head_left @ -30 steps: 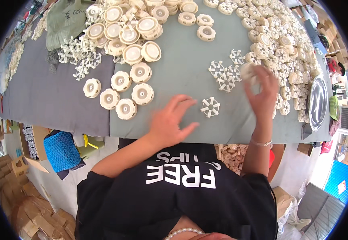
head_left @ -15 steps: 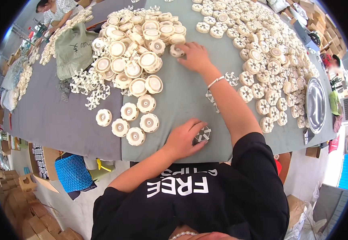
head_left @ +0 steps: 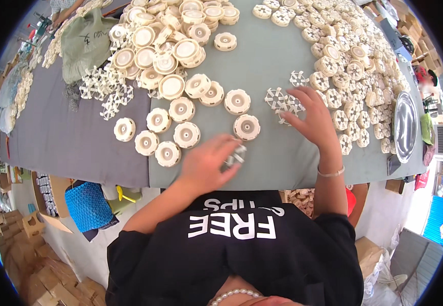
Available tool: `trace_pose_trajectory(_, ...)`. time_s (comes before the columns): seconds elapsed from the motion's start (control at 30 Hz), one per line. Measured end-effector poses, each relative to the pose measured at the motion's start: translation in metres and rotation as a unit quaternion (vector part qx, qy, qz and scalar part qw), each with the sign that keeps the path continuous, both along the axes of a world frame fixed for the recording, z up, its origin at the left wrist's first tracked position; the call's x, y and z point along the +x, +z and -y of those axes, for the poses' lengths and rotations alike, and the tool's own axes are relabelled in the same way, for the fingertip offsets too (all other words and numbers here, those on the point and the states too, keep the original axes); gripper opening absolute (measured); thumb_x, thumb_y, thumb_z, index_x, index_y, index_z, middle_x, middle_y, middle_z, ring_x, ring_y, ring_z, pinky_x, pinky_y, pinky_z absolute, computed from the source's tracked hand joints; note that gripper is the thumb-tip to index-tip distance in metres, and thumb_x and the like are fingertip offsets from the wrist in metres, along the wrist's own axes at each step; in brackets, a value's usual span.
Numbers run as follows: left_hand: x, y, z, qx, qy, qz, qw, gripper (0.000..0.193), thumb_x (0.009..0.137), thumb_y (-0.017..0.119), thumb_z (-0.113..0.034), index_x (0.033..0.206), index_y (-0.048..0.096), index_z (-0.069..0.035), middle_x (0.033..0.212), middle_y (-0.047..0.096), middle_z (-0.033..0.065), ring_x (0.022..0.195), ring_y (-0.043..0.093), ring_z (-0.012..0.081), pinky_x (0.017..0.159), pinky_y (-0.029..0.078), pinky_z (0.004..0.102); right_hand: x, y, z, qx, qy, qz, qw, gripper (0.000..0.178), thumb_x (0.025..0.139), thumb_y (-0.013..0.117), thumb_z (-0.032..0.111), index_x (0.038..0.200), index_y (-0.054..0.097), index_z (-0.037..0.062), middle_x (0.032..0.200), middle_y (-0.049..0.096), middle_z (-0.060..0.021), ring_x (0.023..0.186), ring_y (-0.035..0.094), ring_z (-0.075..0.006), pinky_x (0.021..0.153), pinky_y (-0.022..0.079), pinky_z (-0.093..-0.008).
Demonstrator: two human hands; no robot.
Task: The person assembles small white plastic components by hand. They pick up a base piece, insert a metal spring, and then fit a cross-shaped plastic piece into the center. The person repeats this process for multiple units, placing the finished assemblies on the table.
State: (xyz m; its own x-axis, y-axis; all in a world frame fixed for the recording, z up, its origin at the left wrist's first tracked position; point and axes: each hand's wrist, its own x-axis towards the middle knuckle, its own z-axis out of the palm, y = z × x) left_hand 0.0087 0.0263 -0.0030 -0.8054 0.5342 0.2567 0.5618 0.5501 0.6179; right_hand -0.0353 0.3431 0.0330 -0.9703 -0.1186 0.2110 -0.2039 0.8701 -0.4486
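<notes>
My left hand (head_left: 209, 162), partly blurred, has its fingers closed around a white spoked plastic piece (head_left: 238, 155) just above the grey cloth. Beside its fingertips lies a cream round plastic housing (head_left: 246, 127), hollow side up, with a similar housing (head_left: 237, 102) behind it. On the right, my right hand (head_left: 310, 118) is open, thumb and fingers spread over a small cluster of white spoked pieces (head_left: 277, 97). Whether its fingertips touch them I cannot tell. Several more cream housings (head_left: 186, 134) lie hollow side up left of my left hand.
A heap of cream housings (head_left: 186, 49) rises at the far left, beside loose spoked pieces (head_left: 107, 89) and a green sack (head_left: 86, 46). Many housings with spoked inserts (head_left: 341, 120) cover the right side, next to a shiny oval metal tray (head_left: 405, 127). The cloth-covered table's (head_left: 79, 148) front edge is near.
My right hand has come back from the heap toward the spoked pieces, fingers now apart. My left hand has moved left and forward with the spoked piece. Housings now lie between the hands.
</notes>
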Motion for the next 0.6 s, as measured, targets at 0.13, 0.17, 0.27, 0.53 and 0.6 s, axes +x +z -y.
trace_pose_trajectory(0.13,-0.025,0.018,0.023,-0.062,0.157,-0.118,0.979,0.045,0.080,0.087,-0.026,0.121,0.074,-0.014,0.128,0.067,0.0065,0.108,0.070,0.0271,0.082,0.060,0.0385,0.032,-0.024,-0.010,0.040,-0.033,-0.039,0.998,0.050,0.083,0.085,0.024,0.129,0.071,0.0081,0.128,0.069,-0.0131,0.123,0.060,-0.0367,0.106,0.051,-0.0450)
trace_pose_trajectory(0.17,-0.036,0.025,0.022,-0.100,0.176,-0.178,0.963,0.044,0.081,0.087,-0.027,0.121,0.074,-0.013,0.128,0.067,0.0067,0.108,0.070,0.0272,0.083,0.059,0.0385,0.034,-0.028,-0.008,0.031,-0.035,-0.050,0.998,0.049,0.082,0.085,0.022,0.127,0.072,0.0079,0.125,0.070,-0.0122,0.120,0.061,-0.0362,0.104,0.051,-0.0446)
trace_pose_trajectory(0.27,-0.036,0.020,0.008,-0.079,0.153,-0.191,0.966,0.045,0.083,0.086,-0.029,0.121,0.072,-0.010,0.130,0.065,0.0074,0.110,0.068,0.0284,0.085,0.058,0.0393,0.042,-0.030,0.000,-0.028,-0.035,-0.076,0.996,0.039,0.081,0.083,0.014,0.119,0.074,0.0067,0.115,0.073,-0.0100,0.112,0.064,-0.0342,0.098,0.053,-0.0427)
trace_pose_trajectory(0.53,-0.019,-0.014,-0.056,-0.023,0.080,0.000,0.996,0.059,0.084,0.085,-0.030,0.135,0.061,-0.012,0.130,0.063,0.0080,0.110,0.068,0.0311,0.085,0.058,0.0405,0.080,-0.032,0.008,0.019,-0.005,-0.222,0.975,0.028,0.081,0.075,-0.001,0.108,0.078,0.0063,0.111,0.075,-0.0079,0.109,0.067,-0.0302,0.093,0.054,-0.0417)
trace_pose_trajectory(0.6,-0.016,-0.013,-0.049,-0.028,0.049,0.027,0.998,0.060,0.085,0.084,-0.030,0.137,0.060,-0.013,0.130,0.063,0.0080,0.111,0.068,0.0317,0.084,0.059,0.0409,0.097,-0.030,0.010,0.070,0.064,-0.176,0.980,0.033,0.080,0.076,0.000,0.112,0.077,0.0067,0.117,0.074,-0.0085,0.109,0.068,-0.0303,0.093,0.055,-0.0426)
